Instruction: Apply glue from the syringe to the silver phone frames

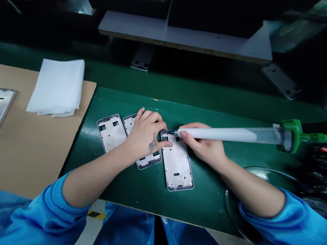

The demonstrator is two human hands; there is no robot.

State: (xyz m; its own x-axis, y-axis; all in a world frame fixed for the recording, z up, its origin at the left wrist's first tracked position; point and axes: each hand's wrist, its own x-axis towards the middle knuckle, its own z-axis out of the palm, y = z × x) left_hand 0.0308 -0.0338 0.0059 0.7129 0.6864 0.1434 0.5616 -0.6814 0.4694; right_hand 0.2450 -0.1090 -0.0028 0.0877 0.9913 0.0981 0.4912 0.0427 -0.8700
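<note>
A silver phone frame (pixel 178 163) with dark ends lies on the green table in front of me. My left hand (pixel 148 132) grips its upper left corner, thumb on its face and index finger curled at the top edge. A large white-filled syringe (pixel 217 134) with a green cap lies nearly level in my right hand (pixel 201 143), fingers wrapped around its tip end. The fine nozzle meets the frame's top edge; whether it touches cannot be made out. Beside it, a second phone frame (pixel 149 160) lies partly under my left hand, and a third phone frame (pixel 110 131) is further left.
Folded white sheets (pixel 57 86) rest on brown cardboard (pixel 33 143) at left, near another metal frame (pixel 5 102). A raised shelf (pixel 184 39) spans the back. More phone frames lie beneath it (pixel 141 59) and at far right (pixel 281 80). A clear round rim (pixel 227 204) is under my right forearm.
</note>
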